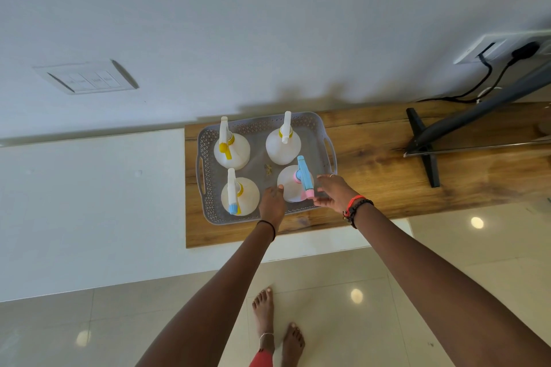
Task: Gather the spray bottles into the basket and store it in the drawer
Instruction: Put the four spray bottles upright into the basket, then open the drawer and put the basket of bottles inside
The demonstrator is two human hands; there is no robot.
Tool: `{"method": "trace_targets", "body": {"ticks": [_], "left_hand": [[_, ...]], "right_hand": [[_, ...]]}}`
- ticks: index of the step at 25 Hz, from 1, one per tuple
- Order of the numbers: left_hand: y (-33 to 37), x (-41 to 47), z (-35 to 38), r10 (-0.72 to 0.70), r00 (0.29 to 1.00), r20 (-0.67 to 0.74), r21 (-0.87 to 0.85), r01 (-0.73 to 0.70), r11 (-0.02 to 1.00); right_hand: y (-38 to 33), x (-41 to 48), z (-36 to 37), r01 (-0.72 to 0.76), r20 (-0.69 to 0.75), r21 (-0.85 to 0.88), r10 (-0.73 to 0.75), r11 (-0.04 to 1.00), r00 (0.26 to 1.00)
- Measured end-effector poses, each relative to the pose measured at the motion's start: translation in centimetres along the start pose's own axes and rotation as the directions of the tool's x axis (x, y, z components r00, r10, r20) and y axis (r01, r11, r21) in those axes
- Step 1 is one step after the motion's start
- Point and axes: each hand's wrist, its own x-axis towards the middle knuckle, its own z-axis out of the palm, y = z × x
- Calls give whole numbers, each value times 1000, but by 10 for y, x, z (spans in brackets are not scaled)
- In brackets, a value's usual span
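Both hands flanked the pink-blue spray bottle (pixel 295 185) mid-frame in the basket (pixel 310 122): left hand (pixel 272 201) loosely curled, right hand (pixel 334 192) spread open, nearer it.

The left hand (pixel 272 202) covers part of the basket's (pixel 208 188) near rim, and its fingertips are hidden. Behind the right hand (pixel 334 191), the pink-and-blue bottle's (pixel 290 185) side is hidden. Something small and yellowish (pixel 268 170) lying beyond both hands is too small to tell.

Head view, steeply down, over basket (pixel 313 124).
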Motion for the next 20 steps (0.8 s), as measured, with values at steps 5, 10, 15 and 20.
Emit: {"method": "trace_targets", "body": {"ticks": [5,10,15,20], "left_hand": [[-8,-31,-9,40,991,-129,-110,-54,992],[-39,-69,-16,44,975,-219,-272,-104,957],[-86,-111,-14,50,943,-329,-327,-163,931],[-129,-140,-8,-2,928,-372,-331,-131,934]], "right_hand": [[10,-18,-10,96,-178,73,-82,993,981],[31,-40,-24,196,-208,125,-168,973,964],[61,-59,-49,255,-232,116,-224,960,947],[99,-71,-89,256,-207,111,-229,960,951]]}}
